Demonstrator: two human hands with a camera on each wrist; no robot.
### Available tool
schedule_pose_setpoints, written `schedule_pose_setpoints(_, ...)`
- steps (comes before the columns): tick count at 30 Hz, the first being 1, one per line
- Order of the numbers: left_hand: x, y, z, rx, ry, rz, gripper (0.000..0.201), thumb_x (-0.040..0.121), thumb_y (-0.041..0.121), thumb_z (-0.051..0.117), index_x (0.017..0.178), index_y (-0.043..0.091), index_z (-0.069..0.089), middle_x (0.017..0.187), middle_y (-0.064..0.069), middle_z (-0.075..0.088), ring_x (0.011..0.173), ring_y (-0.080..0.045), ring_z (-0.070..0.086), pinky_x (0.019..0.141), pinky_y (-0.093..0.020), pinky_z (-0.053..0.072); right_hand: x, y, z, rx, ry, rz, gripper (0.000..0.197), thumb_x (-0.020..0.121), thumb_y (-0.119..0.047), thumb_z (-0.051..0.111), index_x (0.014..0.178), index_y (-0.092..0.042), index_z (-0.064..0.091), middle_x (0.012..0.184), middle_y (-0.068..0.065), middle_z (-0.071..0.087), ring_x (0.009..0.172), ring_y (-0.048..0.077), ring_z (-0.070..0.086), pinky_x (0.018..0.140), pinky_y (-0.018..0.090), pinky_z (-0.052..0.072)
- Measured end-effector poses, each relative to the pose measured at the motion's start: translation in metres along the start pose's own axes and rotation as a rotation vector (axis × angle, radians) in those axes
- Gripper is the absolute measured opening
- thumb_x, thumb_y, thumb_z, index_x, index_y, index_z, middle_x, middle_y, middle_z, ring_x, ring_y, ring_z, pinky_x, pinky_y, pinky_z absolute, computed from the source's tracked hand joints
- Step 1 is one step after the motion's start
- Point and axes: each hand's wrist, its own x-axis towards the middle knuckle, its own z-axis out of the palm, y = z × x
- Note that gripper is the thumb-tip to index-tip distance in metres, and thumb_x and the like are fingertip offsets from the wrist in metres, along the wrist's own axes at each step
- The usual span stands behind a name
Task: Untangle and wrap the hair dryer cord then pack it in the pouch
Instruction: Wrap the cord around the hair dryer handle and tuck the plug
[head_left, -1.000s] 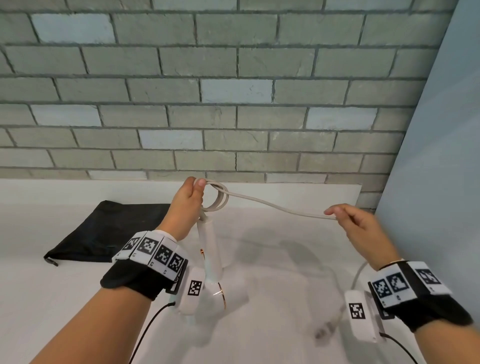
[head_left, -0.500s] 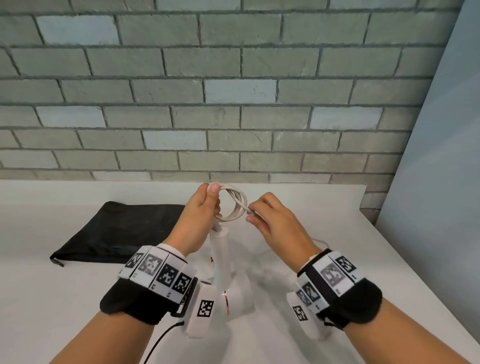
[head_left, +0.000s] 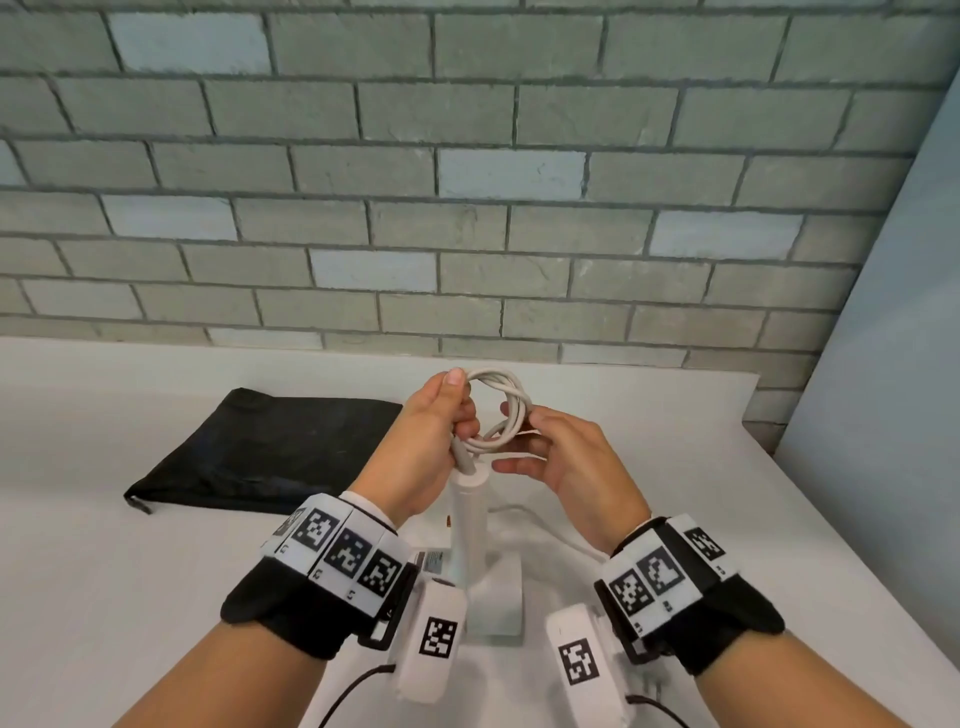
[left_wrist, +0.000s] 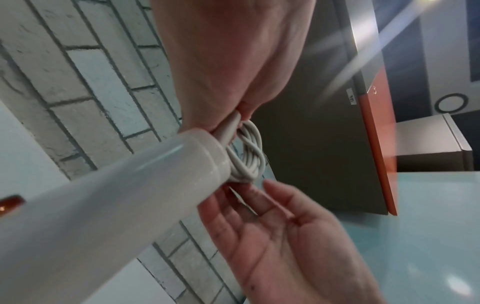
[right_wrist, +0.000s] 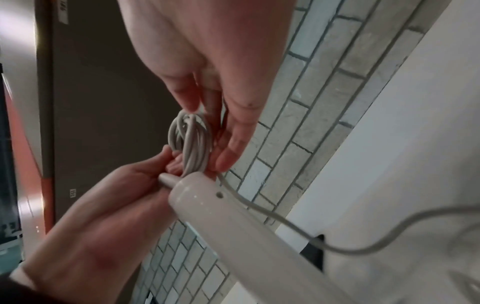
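While the white plastic hair dryer (head_left: 470, 540) is standing on its head at the lower centre of the head view, handle pointing up, both hands are free to be working above it rather than bearing its weight. Just above the handle end, the left hand (head_left: 423, 452) is pinching the coiled white cord (head_left: 498, 410) between thumb and curled fingers, right where the cord leaves its stiff collar, probably so the loops cannot spring apart. Beside it, the right hand (head_left: 566, 462) is lying against the other side of the coil with its fingers loosely curved; its grip on the loops looks light, more guiding than clamping, seemingly to lay another turn. From the coil a slack length of cord (right_wrist: 337, 244) is trailing down past the handle toward the white worktop (head_left: 104, 571), so the wrapping appears unfinished. Farther back, at centre left, the flat black fabric pouch (head_left: 270, 447) is lying on the worktop, well apart from the dryer, waiting near the grey brick wall (head_left: 467, 182).
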Motion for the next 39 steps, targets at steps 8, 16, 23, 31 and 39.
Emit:
schedule_pose_setpoints(8, -0.002, -0.007, 0.005, 0.240, 0.024, 0.115, 0.029, 0.097, 0.035, 0.032, 0.075, 0.021, 0.046, 0.061, 0.009, 0.037, 0.060, -0.010, 0.033, 0.062, -0.027, 0.030, 0.000, 0.001, 0.007, -0.001, 0.068, -0.028, 0.013, 0.091, -0.010, 0.048, 0.103, -0.012, 0.053, 0.084, 0.000, 0.062, 0.081, 0.010, 0.061, 0.073, 0.028, 0.049)
schedule_pose_setpoints(16, -0.002, -0.008, 0.012, 0.205, 0.042, 0.109, 0.029, 0.097, 0.032, 0.032, 0.077, 0.016, 0.045, 0.065, 0.002, 0.039, 0.059, -0.011, 0.038, 0.059, -0.028, 0.036, 0.000, -0.013, 0.019, 0.347, -0.084, 0.016, 0.021, 0.088, -0.002, 0.035, 0.093, -0.012, 0.052, 0.060, -0.003, 0.056, 0.071, 0.017, 0.055, 0.069, 0.030, 0.044)
schedule_pose_setpoints(23, -0.004, -0.005, 0.018, 0.253, 0.042, 0.117, 0.029, 0.098, 0.031, 0.031, 0.077, 0.015, 0.044, 0.066, 0.000, 0.039, 0.059, -0.011, 0.038, 0.059, -0.025, 0.037, 0.003, -0.006, 0.016, 0.007, 0.095, -0.031, 0.044, 0.081, 0.010, 0.052, 0.117, -0.015, 0.047, 0.072, -0.003, 0.049, 0.069, 0.010, 0.053, 0.063, 0.023, 0.051)
schedule_pose_setpoints(31, -0.004, -0.007, 0.026, 0.361, 0.150, 0.171, 0.027, 0.098, 0.029, 0.030, 0.088, 0.009, 0.044, 0.067, 0.002, 0.036, 0.058, -0.009, 0.033, 0.045, -0.006, 0.032, -0.006, -0.004, -0.001, -0.337, 0.249, 0.128, 0.010, 0.083, -0.008, 0.054, 0.073, -0.010, 0.052, 0.072, 0.008, 0.059, 0.067, 0.019, 0.060, 0.056, 0.026, 0.049)
schedule_pose_setpoints(39, 0.006, -0.001, 0.036, 0.368, 0.173, 0.151, 0.029, 0.098, 0.032, 0.028, 0.095, 0.011, 0.047, 0.080, 0.002, 0.044, 0.071, -0.004, 0.042, 0.059, -0.005, 0.039, -0.020, -0.011, -0.024, 0.242, 0.027, 0.080, 0.008, 0.084, -0.012, 0.053, 0.077, -0.011, 0.056, 0.088, 0.003, 0.064, 0.091, 0.014, 0.058, 0.075, 0.030, 0.048)
